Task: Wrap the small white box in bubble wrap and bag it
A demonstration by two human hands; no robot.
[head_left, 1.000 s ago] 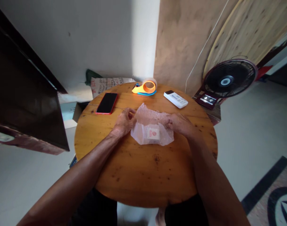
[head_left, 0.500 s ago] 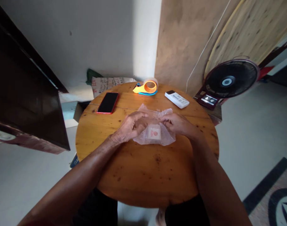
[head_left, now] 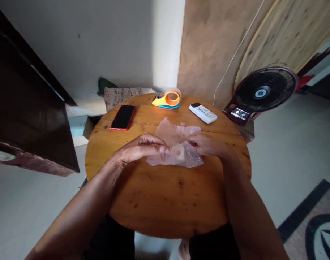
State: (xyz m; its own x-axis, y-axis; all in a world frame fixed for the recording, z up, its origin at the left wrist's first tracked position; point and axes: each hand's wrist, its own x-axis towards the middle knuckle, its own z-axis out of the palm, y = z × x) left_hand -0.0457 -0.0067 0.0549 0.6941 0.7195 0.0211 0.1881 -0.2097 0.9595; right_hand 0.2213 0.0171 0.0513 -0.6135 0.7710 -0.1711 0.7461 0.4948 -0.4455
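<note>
At the far left of the tabletop [head_left: 165, 196], a phone [head_left: 123, 117] is noted lying flat, well apart from the work. The left hand [head_left: 144, 147] is laid over the left part of the bubble wrap [head_left: 165, 131], with its fingertips at the small pale box [head_left: 180, 154]; whether anything is pinched there cannot be told. The box is located near the middle, resting on the wrap and partly covered by fingers. At the far edge, an orange tape dispenser [head_left: 165, 101] is seen. The wrap's right side is grasped in the curled fingers of the right hand [head_left: 209, 143]. Beyond it, a white device [head_left: 203, 113] is placed.

Risks: the box could be dragged askew if the wrap were pulled unevenly; the loose film could spring back if either side were released; thin film could be torn by a hard tug.
</note>
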